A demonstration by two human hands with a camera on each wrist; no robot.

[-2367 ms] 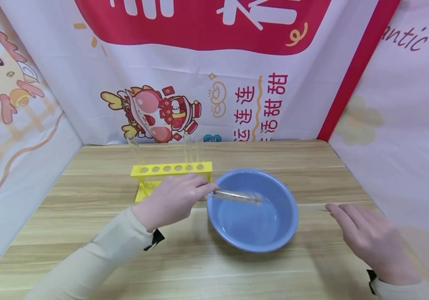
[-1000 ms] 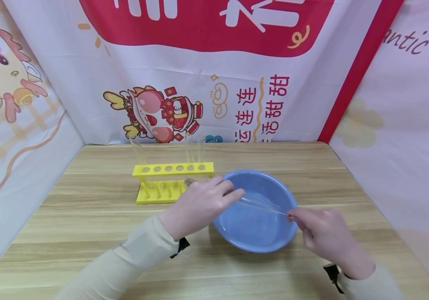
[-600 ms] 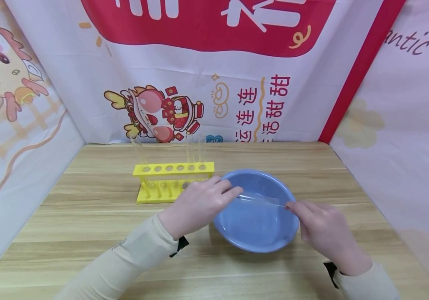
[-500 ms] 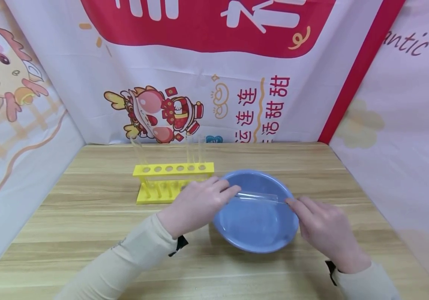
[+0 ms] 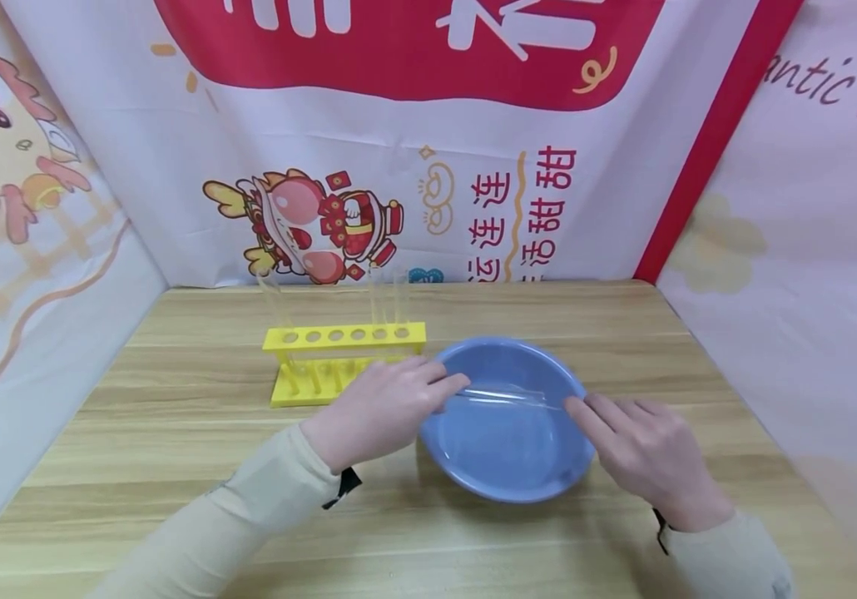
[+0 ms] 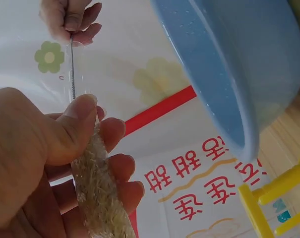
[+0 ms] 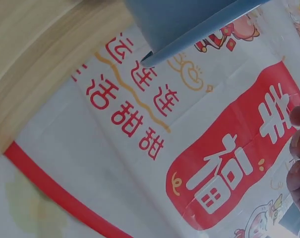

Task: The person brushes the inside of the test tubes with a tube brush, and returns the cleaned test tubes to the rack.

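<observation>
My left hand [image 5: 383, 408] grips a clear test tube [image 5: 503, 396] tilted over the blue basin [image 5: 499, 453], its mouth toward the right. Inside the tube, pale bristles of a test tube brush [image 6: 102, 193] fill the part at and below my left fingers. Its twisted wire handle [image 6: 73, 67] runs out of the mouth to my right hand [image 5: 646, 449], which pinches the wire's end just past the basin's right rim. In the right wrist view only several fingertips [image 7: 299, 144] of the right hand show at the edge.
A yellow test tube rack [image 5: 344, 337] stands behind the left hand, with one leaning test tube [image 5: 274, 299] at its left end and two upright ones at the right. Fabric with red print hangs behind the wooden table [image 5: 174, 416].
Since 2.4 s ago the right hand has come left to the basin, pushing the brush deep into the tube. In the last second both hands shift slightly left, the brush staying inside.
</observation>
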